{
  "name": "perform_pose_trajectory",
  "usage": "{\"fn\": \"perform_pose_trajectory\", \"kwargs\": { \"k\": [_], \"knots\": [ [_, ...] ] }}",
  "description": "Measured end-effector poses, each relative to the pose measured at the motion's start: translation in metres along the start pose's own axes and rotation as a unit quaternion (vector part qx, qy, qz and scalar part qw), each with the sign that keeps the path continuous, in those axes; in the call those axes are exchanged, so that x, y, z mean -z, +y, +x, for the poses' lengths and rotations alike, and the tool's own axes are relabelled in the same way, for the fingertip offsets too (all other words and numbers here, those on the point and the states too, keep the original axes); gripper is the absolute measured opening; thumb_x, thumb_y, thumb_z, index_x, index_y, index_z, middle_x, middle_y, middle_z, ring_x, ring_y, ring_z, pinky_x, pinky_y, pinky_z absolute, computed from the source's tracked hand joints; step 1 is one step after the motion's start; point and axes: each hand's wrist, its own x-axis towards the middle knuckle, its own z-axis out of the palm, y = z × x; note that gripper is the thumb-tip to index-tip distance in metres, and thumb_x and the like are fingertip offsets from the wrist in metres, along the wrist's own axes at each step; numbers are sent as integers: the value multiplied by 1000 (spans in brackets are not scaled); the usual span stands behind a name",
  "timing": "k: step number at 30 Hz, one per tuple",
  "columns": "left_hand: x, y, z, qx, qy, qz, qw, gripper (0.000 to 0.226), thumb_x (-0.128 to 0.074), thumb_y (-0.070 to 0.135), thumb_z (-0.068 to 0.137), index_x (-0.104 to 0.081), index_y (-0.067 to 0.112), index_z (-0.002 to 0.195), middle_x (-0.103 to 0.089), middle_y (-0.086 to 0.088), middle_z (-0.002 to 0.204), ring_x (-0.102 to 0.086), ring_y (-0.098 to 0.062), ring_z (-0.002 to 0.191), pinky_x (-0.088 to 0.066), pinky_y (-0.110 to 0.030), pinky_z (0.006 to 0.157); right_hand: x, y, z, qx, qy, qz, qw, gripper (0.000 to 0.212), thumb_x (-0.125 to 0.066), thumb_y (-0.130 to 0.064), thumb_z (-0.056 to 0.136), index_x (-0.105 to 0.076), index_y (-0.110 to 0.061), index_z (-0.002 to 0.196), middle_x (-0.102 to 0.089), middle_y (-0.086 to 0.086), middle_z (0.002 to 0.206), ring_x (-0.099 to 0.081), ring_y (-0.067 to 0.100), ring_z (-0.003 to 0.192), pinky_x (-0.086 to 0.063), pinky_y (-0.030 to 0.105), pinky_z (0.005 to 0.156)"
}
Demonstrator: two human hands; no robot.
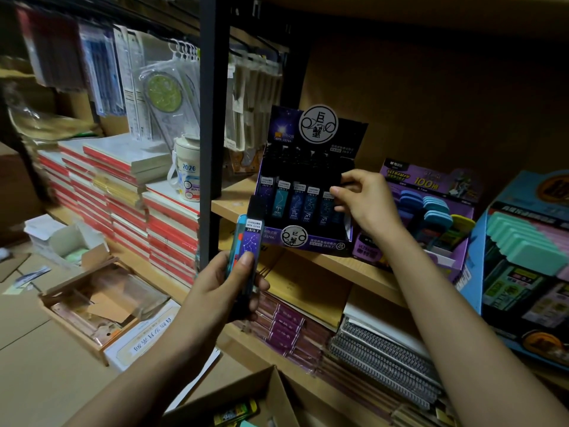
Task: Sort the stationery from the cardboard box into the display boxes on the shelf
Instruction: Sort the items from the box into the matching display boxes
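Observation:
My left hand (229, 286) grips a small stack of lead-refill cases (251, 241), blue and purple with a constellation print, held upright below the shelf edge. My right hand (365, 201) is at the right end of the dark purple zodiac display box (320, 240) on the wooden shelf, fingers pinching a dark case in its front row. Several matching cases (295, 201) stand in that row. The cardboard box (277, 392) is at the bottom, open, with a yellow-green pack (237, 411) inside.
A purple eraser display box (431, 211) and a blue box of teal erasers (523, 257) stand to the right on the shelf (234, 204). A black upright post (212, 118) is left of it. Notebook stacks (123, 186) are left; spiral notebooks (385, 359) lie below.

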Motion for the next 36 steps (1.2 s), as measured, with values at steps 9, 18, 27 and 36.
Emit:
{"fn": "perform_pose_trajectory", "kwargs": {
  "k": [9,18,27,36],
  "knots": [
    [-4,0,1,-17,-35,9,999,43,-54,44,76,-55,21,112,-70,2,78,-60,-10,58,-54,-24,57,0,-12,-13,36,53,-212,975,25,-63,-29,88,-71,-6,89,-69,10,81,-65,20,77,-55,36,74],
    [-15,1,8,-40,-45,20,998,35,-54,38,83,-55,19,113,-70,-4,85,-61,-12,61,-49,-20,52,21,-60,-46,1,-118,54,992,27,-50,-32,96,-66,-10,93,-67,6,80,-66,7,65,-52,18,54],
    [-23,-3,21,-60,-49,57,995,26,-56,44,78,-60,33,101,-70,4,89,-67,-14,70,-55,-23,59,8,-57,-72,-20,-175,158,972,25,-63,-7,87,-49,-19,104,-63,6,87,-65,9,71,-55,23,59],
    [-11,-5,35,-53,13,16,998,26,-45,38,94,-57,22,111,-71,-4,92,-67,-14,72,-55,-31,67,58,-50,-24,153,78,6,985,25,-63,-9,87,-51,-22,104,-58,-7,91,-61,6,86,-54,18,69]
  ]
}}
